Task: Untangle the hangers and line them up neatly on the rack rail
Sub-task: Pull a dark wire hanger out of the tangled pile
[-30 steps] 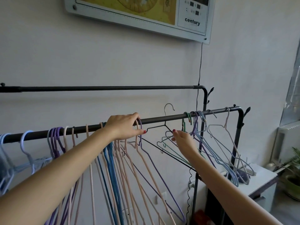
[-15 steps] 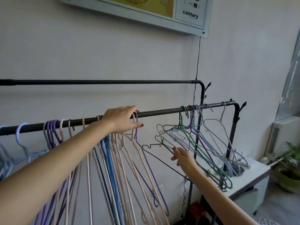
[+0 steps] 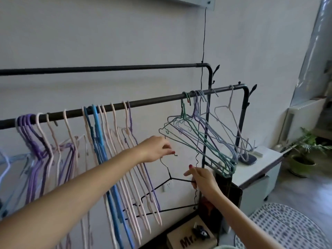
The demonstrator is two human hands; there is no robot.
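Pale wall behind, with two dark rails across it; the front rack rail (image 3: 154,101) carries every hanger but one. That black wire hanger (image 3: 168,178) is off the rail, held low between both hands: the left hand (image 3: 156,149) pinches its hook at the fingertips, and the right hand (image 3: 203,178) closes on its shoulder wire just below. Left of the left hand hang pink, blue and purple hangers (image 3: 100,141) (bunched close); above the right hand, a green and lilac tangle (image 3: 197,139).
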